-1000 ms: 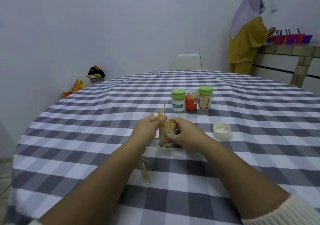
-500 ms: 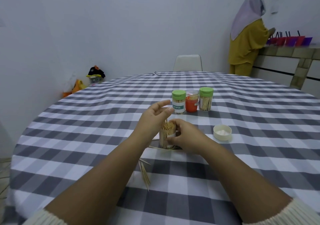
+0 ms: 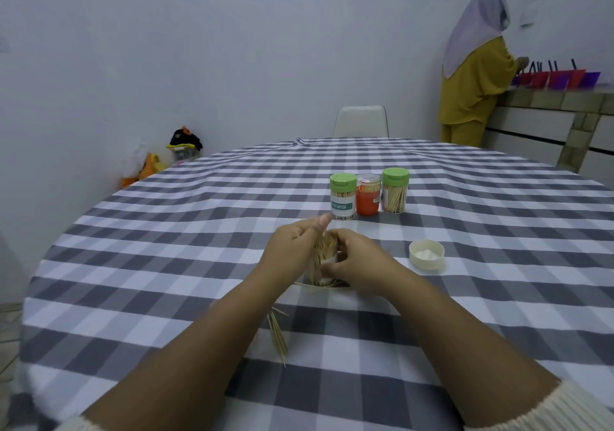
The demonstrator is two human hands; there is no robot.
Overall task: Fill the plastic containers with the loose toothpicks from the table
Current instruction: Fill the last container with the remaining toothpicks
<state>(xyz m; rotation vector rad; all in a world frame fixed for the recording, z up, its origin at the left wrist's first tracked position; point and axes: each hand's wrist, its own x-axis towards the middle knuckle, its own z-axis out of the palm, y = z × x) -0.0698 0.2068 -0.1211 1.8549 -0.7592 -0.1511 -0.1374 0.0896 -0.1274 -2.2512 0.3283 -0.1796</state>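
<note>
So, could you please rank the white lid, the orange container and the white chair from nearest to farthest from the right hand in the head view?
1. White lid: on the cloth just right of the right hand.
2. Orange container: beyond the hand, between the two green-lidded containers.
3. White chair: at the table's far edge.

Left hand [image 3: 292, 247] lowered from open hover onto toothpicks [image 3: 325, 247] in container [image 3: 321, 269].

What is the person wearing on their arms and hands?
Both hands, the left hand and the right hand, are bare: no gloves, and no rings or watch show. The forearms are uncovered too. Cream ribbed knit sleeve cuffs sit pushed up toward the elbows.
</note>
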